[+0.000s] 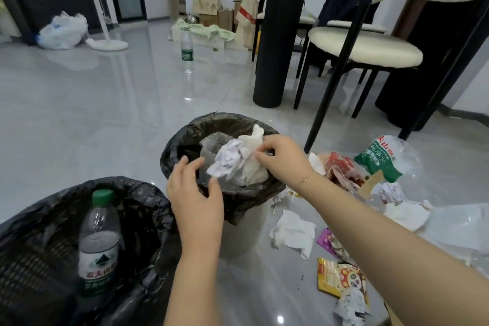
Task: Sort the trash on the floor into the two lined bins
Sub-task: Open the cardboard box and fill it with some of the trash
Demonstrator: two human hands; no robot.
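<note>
Head view: both hands reach over the far black-lined bin [185, 137]. The right hand [283, 157] pinches the crumpled white paper and tissue wad [238, 159] lying atop the bin's contents; the left hand [194, 188] hovers at the near rim, fingers spread, holding nothing. A green-capped water bottle [99, 241] stands in the nearer lined bin [39, 206]. Tissues [293, 233] and snack wrappers [341, 278] lie on the floor at right.
</note>
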